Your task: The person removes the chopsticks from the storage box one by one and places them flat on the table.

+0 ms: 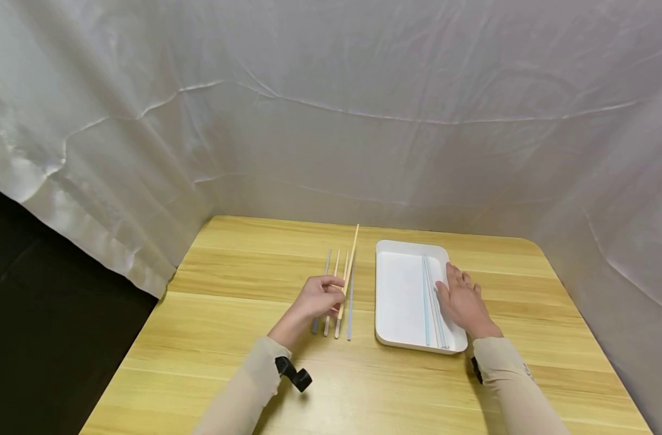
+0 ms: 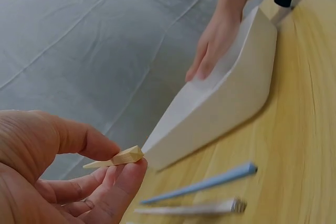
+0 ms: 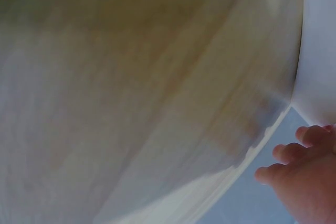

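Observation:
A plain wooden chopstick (image 1: 352, 260) is pinched between the thumb and fingers of my left hand (image 1: 321, 296), tilted up above the table. Beneath that hand lie a grey-blue chopstick (image 1: 328, 261), two with pale thick ends (image 1: 338, 328), and a blue chopstick (image 1: 350, 317) at the right. Right of them stands a shallow white tray (image 1: 397, 302). Inside it, near the right wall, are several thin chopsticks (image 1: 425, 302), some light blue. My right hand (image 1: 464, 302) rests over the tray's right rim with fingers extended; in the right wrist view its fingertips (image 3: 265, 174) show beside the white wall.
The wood-grain table (image 1: 243, 350) ends at a pale curtain (image 1: 363, 151) along the back and sides. A black band with a round piece (image 1: 295, 374) sits on the left wrist. Dark floor shows past the table's left edge.

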### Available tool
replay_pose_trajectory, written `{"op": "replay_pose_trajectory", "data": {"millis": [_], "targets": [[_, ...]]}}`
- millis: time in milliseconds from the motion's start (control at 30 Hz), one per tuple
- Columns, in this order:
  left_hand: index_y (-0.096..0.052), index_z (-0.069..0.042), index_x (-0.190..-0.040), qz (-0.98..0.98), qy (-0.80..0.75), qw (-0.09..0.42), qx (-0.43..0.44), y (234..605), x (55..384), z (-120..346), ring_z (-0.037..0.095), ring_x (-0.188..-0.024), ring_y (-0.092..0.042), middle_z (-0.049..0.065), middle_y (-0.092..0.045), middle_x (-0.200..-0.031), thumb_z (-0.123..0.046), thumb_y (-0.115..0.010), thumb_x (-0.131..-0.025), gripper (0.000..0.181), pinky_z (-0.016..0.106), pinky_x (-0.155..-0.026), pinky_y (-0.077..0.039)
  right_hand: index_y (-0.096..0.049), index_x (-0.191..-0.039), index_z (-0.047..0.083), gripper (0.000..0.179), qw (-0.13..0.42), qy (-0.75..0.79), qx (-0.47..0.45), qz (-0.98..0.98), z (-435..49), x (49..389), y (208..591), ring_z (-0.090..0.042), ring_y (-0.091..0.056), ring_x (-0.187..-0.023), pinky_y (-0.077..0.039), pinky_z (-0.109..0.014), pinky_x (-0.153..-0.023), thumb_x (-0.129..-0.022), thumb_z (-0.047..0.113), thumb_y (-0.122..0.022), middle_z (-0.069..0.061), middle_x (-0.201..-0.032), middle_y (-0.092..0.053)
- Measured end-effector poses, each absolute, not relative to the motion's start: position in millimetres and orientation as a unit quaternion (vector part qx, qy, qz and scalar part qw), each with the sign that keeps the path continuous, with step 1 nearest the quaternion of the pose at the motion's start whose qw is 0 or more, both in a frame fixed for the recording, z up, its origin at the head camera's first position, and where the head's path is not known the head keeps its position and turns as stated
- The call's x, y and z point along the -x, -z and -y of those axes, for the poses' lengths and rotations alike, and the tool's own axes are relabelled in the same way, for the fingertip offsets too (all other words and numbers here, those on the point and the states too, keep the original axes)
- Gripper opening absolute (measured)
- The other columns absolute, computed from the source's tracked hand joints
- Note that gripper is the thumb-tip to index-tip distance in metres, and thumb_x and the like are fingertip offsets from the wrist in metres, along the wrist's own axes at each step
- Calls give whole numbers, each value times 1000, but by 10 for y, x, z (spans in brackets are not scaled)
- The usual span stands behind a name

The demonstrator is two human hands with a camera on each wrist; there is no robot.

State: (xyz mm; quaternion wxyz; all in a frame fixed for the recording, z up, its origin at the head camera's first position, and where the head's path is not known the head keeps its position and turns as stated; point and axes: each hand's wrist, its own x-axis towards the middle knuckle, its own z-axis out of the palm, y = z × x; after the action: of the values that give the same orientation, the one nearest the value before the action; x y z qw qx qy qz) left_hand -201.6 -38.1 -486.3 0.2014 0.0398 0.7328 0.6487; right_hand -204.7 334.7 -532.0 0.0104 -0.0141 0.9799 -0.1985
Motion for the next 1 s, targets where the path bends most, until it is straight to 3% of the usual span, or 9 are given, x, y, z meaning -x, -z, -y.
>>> {"op": "replay_pose_trajectory", "data": {"millis": [400, 833, 1000], "targets": [[-63, 10, -132, -758, -630, 172, 8, 4975, 2020, 779, 18, -71, -66, 19, -73, -98, 7, -61, -83, 49, 31, -63, -67, -6, -165, -7, 73, 8, 204, 17, -979, -3345, 2067, 5319, -64, -14, -153, -9, -82, -123, -115, 41, -28, -37, -169, -16], [-71, 5, -127, -820, -556, 129, 35, 5072, 1969, 940, 15, -55, -68, 14, -77, -89, 8, -61, -80, 47, 23, -53, -58, -4, -166, -6, 74, 17, 203, 11, -979, -3358, 2085, 5317, -63, -11, -154, -7, -80, -125, -115, 42, -27, -36, -170, -14], [-72, 7, -124, -837, -533, 118, 30, 5083, 1953, 947, 15, -53, -67, 12, -75, -86, 10, -63, -81, 44, 24, -53, -60, -3, -166, -6, 73, 18, 204, 12, -979, -3351, 2067, 5309, -63, -11, -154, -7, -80, -125, -115, 41, -27, -36, -170, -13]]}}
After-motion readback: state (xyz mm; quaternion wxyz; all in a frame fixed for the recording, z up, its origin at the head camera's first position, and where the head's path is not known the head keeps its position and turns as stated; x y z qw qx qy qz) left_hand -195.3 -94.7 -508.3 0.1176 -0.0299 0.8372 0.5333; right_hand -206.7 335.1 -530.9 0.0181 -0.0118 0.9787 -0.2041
